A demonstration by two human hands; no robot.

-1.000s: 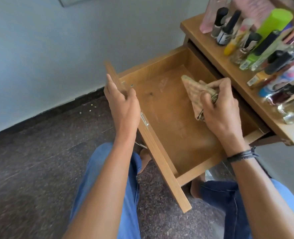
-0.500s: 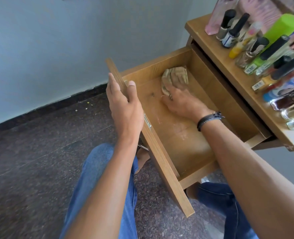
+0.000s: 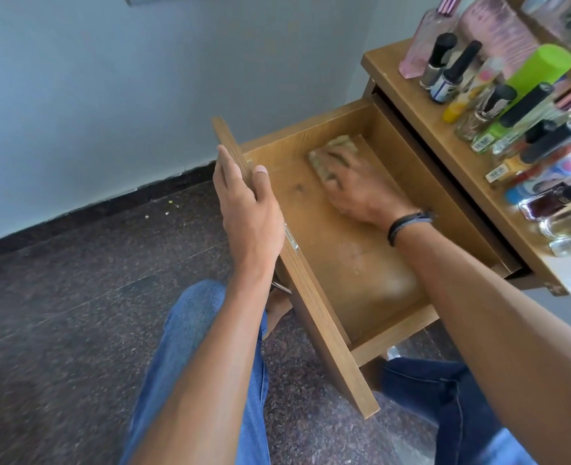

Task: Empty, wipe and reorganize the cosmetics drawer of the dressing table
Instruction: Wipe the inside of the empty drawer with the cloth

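Note:
The wooden drawer (image 3: 354,263) is pulled far out of the dressing table (image 3: 408,95) and holds only a beige cloth (image 3: 339,146) near its far left corner. My right hand (image 3: 361,191) lies flat on the cloth and presses it onto the drawer bottom; the hand is blurred. My left hand (image 3: 247,209) grips the top edge of the drawer front (image 3: 317,323), with the fingers outside and the thumb inside.
Several cosmetic bottles (image 3: 512,105), among them nail polishes and a green tube, crowd the table top at the right. A pale wall stands behind the drawer. Dark speckled floor (image 3: 76,297) lies to the left. My knees in blue jeans are under the drawer.
My right hand carried the cloth from the drawer's right side to its far left corner and laid it flat. The left hand stayed on the drawer front.

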